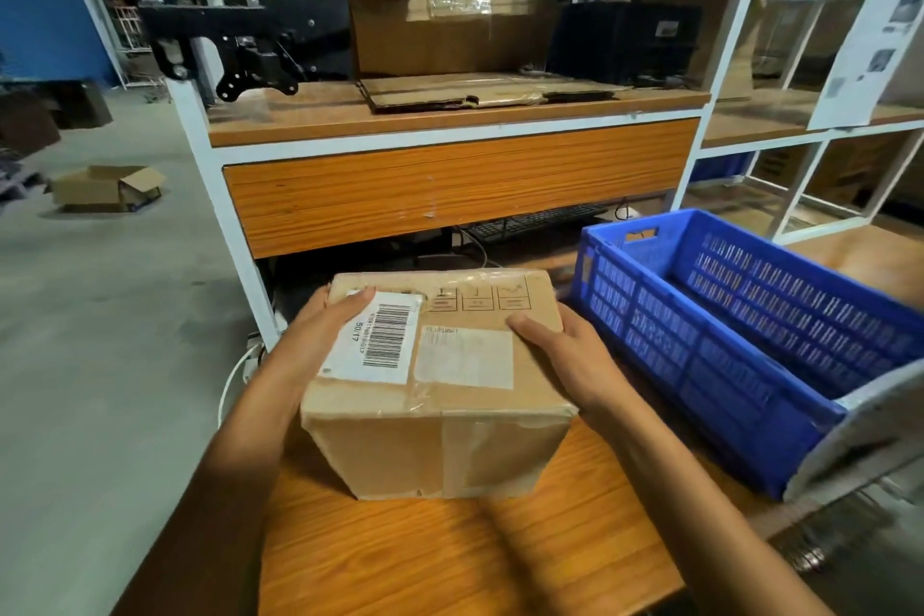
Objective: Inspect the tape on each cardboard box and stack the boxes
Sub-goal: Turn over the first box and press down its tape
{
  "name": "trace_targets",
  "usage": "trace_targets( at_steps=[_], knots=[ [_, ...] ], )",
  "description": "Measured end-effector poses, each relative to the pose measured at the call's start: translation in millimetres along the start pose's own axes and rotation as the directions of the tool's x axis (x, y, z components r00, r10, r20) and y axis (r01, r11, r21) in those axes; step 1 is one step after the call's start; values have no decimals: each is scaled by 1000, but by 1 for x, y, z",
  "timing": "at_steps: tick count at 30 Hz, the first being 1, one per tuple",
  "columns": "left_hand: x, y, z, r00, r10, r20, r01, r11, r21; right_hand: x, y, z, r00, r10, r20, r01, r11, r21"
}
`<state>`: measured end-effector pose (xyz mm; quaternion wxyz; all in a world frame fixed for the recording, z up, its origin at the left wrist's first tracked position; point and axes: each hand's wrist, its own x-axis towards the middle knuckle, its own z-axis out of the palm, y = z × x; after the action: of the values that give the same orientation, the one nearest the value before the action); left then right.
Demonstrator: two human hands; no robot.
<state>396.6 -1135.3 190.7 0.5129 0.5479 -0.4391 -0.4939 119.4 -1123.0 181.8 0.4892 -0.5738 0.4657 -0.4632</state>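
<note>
A brown cardboard box [440, 395] sits on the wooden table [450, 560] in front of me. Its top carries a white barcode label, a second pale label and clear tape running down the front face. My left hand [320, 330] grips the box's left side, thumb lying on the barcode label. My right hand [565, 355] grips the right side, thumb on the top face. The fingers of both hands are hidden behind the box's sides.
A blue slotted plastic crate [725, 340] stands on the table right of the box. Behind is a white-framed shelf unit [450, 125] holding flattened cardboard. An open cardboard box [107, 188] lies on the concrete floor at the far left.
</note>
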Motion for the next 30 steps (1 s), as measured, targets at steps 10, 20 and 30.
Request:
trace_targets(
  at_steps=[10,20,30],
  knots=[
    [-27,-27,13,997,32,-74,-53,952,-302,-15,18,0,980,-83,-178,93,995,48],
    [-30,-73,4,994,-105,-9,91,893,-441,-18,67,-2,930,208,-303,-157,970,185],
    [-31,-123,-17,999,23,-32,-25,998,-54,-32,114,21,893,111,-435,-261,918,-300]
  ],
)
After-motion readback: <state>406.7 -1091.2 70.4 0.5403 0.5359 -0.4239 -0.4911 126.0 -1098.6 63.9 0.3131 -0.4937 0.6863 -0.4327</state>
